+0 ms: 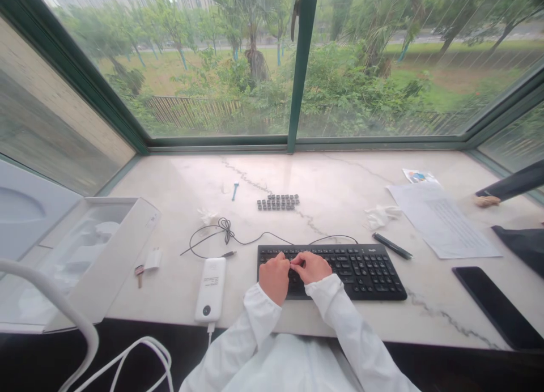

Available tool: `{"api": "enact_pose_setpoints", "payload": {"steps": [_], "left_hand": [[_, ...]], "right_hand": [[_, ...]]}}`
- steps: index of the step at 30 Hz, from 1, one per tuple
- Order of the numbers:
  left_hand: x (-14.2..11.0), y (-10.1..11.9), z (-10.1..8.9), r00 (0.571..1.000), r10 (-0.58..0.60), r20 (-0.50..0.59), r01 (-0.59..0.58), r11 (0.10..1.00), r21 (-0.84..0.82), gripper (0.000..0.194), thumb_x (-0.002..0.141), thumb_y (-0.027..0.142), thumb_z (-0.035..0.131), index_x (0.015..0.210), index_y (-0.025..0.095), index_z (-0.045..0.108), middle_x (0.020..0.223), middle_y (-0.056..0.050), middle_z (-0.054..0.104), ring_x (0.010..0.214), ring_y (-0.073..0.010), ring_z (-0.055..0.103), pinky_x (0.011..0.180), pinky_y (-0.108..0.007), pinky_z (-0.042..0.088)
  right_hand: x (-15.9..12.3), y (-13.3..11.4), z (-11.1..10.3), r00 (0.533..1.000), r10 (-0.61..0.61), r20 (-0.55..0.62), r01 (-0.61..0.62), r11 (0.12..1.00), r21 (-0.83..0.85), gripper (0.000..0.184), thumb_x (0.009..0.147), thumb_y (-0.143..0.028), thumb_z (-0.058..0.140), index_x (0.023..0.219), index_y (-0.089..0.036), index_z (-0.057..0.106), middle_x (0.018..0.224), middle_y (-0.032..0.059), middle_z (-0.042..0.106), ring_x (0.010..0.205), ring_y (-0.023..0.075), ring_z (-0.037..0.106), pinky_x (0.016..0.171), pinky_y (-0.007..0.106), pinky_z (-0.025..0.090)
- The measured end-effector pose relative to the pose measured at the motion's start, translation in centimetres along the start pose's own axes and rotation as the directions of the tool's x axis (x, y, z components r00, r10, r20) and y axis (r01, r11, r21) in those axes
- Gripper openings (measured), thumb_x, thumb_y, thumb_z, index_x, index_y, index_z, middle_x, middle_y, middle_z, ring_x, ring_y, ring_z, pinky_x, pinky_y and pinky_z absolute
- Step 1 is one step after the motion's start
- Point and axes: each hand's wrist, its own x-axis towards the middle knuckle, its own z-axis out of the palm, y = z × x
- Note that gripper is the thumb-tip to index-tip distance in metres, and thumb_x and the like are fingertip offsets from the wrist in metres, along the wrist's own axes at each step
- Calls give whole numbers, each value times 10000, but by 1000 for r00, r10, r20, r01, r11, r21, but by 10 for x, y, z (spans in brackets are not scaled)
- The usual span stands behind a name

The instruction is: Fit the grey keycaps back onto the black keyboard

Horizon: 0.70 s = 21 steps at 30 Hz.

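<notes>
A black keyboard (374,273) lies near the front edge of the marble-patterned surface. Over its left half, my left hand (275,277) and my right hand (311,267) meet at the fingertips. Both hands are closed in a pinch, and what sits between the fingers is too small and covered to make out. Part of the keys beneath them is hidden. Behind the keyboard, small dark keycaps (278,202) stand in two rows. To their left rests a small blue tool (235,191).
On the left are a white power bank (211,290), a coiled black cable (225,228), a key (139,274), a white adapter (153,259) and an open white box (106,256). On the right lie a black pen (392,246), printed paper (444,219), crumpled tissue (382,216) and a phone (493,307).
</notes>
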Motion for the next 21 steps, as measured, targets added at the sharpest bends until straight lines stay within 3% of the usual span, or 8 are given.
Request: {"api": "enact_pose_setpoints", "payload": {"steps": [9, 15, 21], "left_hand": [[-2, 18, -16, 994, -72, 87, 66, 996, 65, 275, 874, 146, 384, 805, 187, 647, 909, -44, 584, 808, -172, 609, 609, -252, 419], [-2, 18, -20, 992, -73, 99, 64, 994, 88, 290, 877, 134, 369, 814, 182, 648, 912, -50, 590, 818, -180, 624, 629, -267, 442], [3, 21, -23, 990, -81, 115, 70, 992, 102, 311, 886, 146, 357, 819, 162, 661, 900, -70, 611, 836, -216, 637, 653, -298, 459]], "right_hand": [[13, -13, -11, 953, 198, 230, -168, 975, -142, 55, 674, -350, 629, 679, -302, 655, 755, -68, 671, 735, 140, 599, 613, 253, 343], [24, -14, -12, 909, 238, 341, -183, 965, -185, 109, 657, -336, 637, 747, -297, 685, 806, -34, 684, 787, 145, 616, 655, 238, 401], [43, -20, -18, 867, 235, 440, -142, 962, -234, 129, 560, -249, 703, 687, -263, 714, 742, -1, 692, 759, 168, 625, 622, 231, 413]]}}
